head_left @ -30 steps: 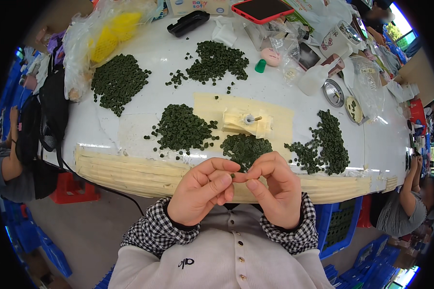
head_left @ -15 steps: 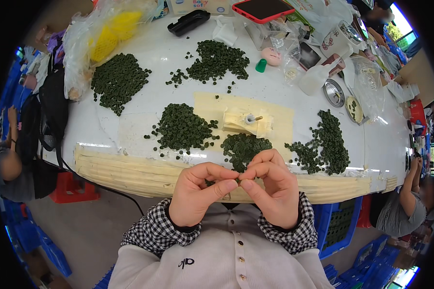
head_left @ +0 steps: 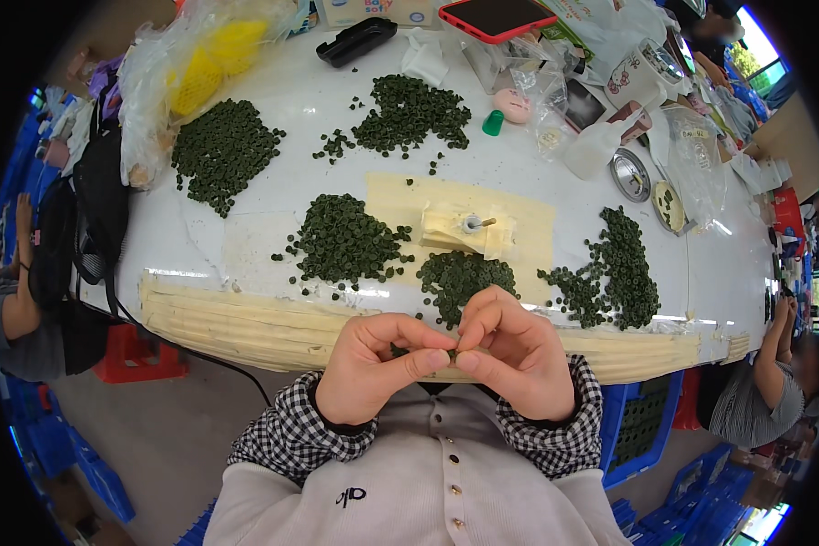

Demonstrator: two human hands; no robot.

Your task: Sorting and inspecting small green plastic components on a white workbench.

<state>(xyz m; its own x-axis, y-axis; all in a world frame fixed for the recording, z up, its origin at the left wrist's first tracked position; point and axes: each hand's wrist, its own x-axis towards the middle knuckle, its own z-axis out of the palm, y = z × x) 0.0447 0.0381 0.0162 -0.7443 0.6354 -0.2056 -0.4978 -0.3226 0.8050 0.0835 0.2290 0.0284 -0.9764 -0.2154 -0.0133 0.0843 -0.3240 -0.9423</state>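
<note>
Gripping, in head view, small dark-green part (head_left: pixel 452 355) between thumbs and fingertips of left hand (head_left: pixel 362 371) and right hand (head_left: pixel 525 366), leaving it mostly covered. Holding it near beige front edge (head_left: pixel 246 328) of white table (head_left: pixel 309 164). Facing loose pile of dark-green parts (head_left: pixel 460 280) just beyond hands, then tape-wrapped block (head_left: pixel 446 230) on yellow sheet (head_left: pixel 535 232). Wearing checked sleeve covers (head_left: pixel 291 428) on both forearms.
</note>
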